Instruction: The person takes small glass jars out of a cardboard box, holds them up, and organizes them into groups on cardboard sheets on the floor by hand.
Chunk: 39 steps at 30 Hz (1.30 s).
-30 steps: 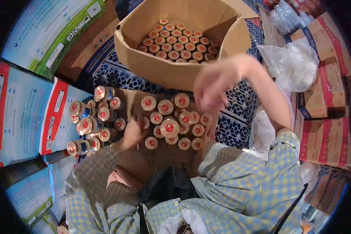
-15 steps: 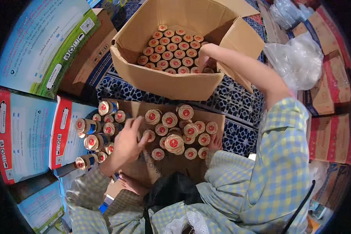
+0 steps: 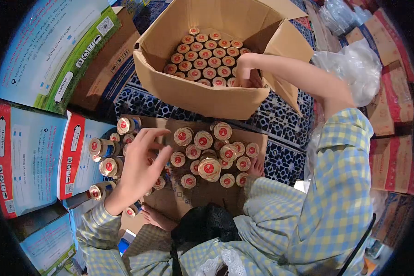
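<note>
My left hand (image 3: 142, 158) hovers over the left group of jars, thumb and fingers apart, with nothing visible between them. Its nearest jars have gold covers with round red seals, among them a jar (image 3: 111, 166) beside the wrist. Right of that hand, more jars (image 3: 209, 169) stand on a flat cardboard sheet (image 3: 170, 202), some stacked on others. My right hand (image 3: 248, 72) reaches down inside the open cardboard box (image 3: 202, 99), at its near right corner. Rows of upright jars (image 3: 214, 62) fill the box floor beside it. The box wall partly hides its fingertips, so their grip is unclear.
Large printed cartons (image 3: 37, 156) line the left side. Red-striped boxes (image 3: 391, 163) are stacked at the right, below a clear plastic bag (image 3: 349, 69). Blue patterned floor tiles (image 3: 285, 161) show around the cardboard. My bare feet rest at the sheet's edges.
My left hand has lifted and shifted slightly left, its fingers spreading apart. My right hand has moved slightly right within the box's near right corner. The whole view has shifted a little.
</note>
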### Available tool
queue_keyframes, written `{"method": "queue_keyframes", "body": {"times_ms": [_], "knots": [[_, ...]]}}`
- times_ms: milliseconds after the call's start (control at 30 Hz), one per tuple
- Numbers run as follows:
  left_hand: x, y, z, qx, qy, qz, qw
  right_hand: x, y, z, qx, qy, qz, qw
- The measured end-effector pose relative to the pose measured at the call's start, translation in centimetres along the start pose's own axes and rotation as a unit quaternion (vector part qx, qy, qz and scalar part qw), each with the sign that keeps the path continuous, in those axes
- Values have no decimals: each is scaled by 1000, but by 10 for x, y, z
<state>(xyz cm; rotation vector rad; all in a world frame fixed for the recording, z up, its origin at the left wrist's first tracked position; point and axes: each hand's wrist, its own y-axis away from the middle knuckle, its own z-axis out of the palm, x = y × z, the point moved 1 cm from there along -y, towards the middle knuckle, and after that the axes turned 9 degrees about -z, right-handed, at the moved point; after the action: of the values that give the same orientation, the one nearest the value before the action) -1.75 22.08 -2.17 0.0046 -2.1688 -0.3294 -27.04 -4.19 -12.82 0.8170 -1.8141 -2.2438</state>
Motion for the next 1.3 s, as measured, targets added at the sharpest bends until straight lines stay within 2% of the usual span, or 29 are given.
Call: {"method": "queue_keyframes", "body": {"times_ms": [67, 133, 200, 300, 333, 433, 467, 567, 667, 700, 733, 800, 867, 933, 967, 1000, 1033, 1067, 1100, 1133, 1200, 1233, 1300], "knots": [[-3, 1, 0, -3, 15, -4, 1000, -1, 3, 2, 11, -2, -10, 1000], [-5, 2, -2, -5, 46, -11, 999, 34, -31, -21, 15, 79, -104, 991], [-5, 2, -3, 2, 30, -1, 1000, 35, -33, -22, 17, 119, -151, 981], [-3, 3, -4, 12, -2, 23, 1000, -5, -3, -2, 101, 17, 65, 993], [-3, 4, -3, 4, 6, 10, 1000, -8, -5, -3, 102, 15, 65, 992], [0, 4, 3, -15, 20, -13, 1000, -3, -23, -9, 190, 190, 170, 948], [2, 3, 5, -15, 21, -9, 1000, 8, -34, -13, 192, 187, 169, 948], [9, 0, 7, -12, 21, -1, 1000, 63, -81, -51, 200, 370, 65, 905], [29, -22, -2, 24, -31, 30, 999, -5, -24, -16, 155, 355, 120, 914], [35, -35, -3, 33, -18, 54, 998, -30, -5, -4, 129, 348, 146, 917], [43, -54, -3, 44, -5, 76, 996, -35, 6, 2, 146, 321, 156, 923], [49, -101, 1, 50, -40, 180, 982, -29, 16, 5, 284, 211, 115, 928], [58, -154, 15, -53, -97, 210, 972, -19, 29, 6, 404, 130, 70, 903], [67, -198, 38, -238, -173, 116, 949, -13, 38, 6, 481, 93, 52, 870], [71, -216, 51, -236, -168, 117, 950, -11, 41, 6, 506, 79, 52, 858], [72, -231, 68, -340, -274, 39, 899, -10, 42, 6, 519, 80, 60, 849], [75, -242, 80, -434, -373, -39, 819, -7, 43, 5, 532, 81, 67, 840], [81, -257, 87, -436, -370, -41, 819, -6, 43, 3, 563, 75, 79, 819], [91, -267, 91, -540, -363, -65, 756, -4, 43, 2, 595, 67, 89, 796], [99, -276, 94, -636, -352, -88, 681, -6, 46, 4, 595, 63, 87, 796], [98, -278, 114, -727, -332, -115, 589, -11, 52, 11, 578, 59, 149, 800], [84, -272, 133, -655, -388, -151, 630, -12, 53, 12, 568, 57, 180, 801], [58, -264, 162, -489, -487, -216, 690, -14, 51, 8, 562, 53, 175, 806]]}}
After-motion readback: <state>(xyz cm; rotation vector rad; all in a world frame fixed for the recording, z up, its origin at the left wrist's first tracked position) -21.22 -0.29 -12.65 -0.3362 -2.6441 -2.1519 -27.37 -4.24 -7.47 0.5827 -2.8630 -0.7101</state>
